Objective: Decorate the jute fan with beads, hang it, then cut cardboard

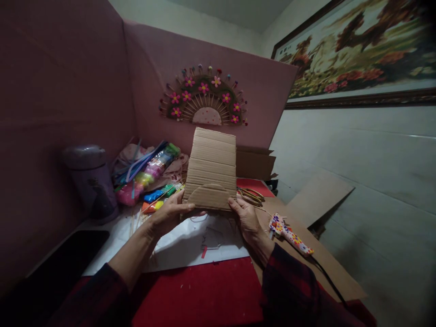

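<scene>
Between my two hands a rectangular piece of corrugated cardboard (213, 159) is held up, tilted towards me. A smaller half-round cardboard piece (209, 197) lies against its lower end, curved side up. My left hand (170, 211) grips the lower left corner, thumb in front and fingers partly hidden behind. At the lower right corner my right hand (245, 218) pinches the edge, its thumb on the front near the half-round piece. Below them a white sheet (170, 259) covers part of the table, with a small red scrap (204, 252) on it.
A decorated fan (203, 97) hangs on the pink panel (146, 59) behind. Left stand a purple tumbler (91, 181) and bags of coloured clay (150, 177). To the right lie scissors (252, 196) and a flower-patterned glue gun (291, 234) with a black cord, on brown board (327, 268).
</scene>
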Motion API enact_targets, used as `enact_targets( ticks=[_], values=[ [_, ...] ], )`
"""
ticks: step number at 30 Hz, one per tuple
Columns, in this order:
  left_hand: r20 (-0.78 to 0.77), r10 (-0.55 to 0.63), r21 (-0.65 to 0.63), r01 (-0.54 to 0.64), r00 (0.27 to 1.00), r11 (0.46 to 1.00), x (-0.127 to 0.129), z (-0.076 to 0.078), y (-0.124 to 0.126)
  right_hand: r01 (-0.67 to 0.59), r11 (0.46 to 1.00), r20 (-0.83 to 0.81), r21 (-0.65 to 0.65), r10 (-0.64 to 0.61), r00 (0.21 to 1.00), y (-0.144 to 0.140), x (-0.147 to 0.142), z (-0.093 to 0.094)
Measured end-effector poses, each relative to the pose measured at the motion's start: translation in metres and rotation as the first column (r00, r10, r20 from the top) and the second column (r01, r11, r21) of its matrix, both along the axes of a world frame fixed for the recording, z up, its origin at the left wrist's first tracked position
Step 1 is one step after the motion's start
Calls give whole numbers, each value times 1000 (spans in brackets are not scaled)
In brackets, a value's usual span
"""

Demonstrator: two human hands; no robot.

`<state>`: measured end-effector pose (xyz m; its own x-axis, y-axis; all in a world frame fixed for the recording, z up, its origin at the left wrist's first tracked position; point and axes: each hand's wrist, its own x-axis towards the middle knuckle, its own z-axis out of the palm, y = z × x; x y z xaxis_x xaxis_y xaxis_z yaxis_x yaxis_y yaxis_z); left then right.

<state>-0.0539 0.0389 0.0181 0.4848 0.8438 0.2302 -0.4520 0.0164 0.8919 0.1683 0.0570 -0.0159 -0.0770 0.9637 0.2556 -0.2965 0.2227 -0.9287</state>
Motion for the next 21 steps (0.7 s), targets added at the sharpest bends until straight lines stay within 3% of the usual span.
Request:
enact_targets(
  ticks=[11,21],
  values=[
    [120,-33,-152,51,992,987,-4,1,-1,-25,994,-76,-111,17,997,1,-1,0],
    [-69,160,-196,-171,985,966,4,-3,4,1,988,-49,-151,-9,999,-2,0,1]
  ],
)
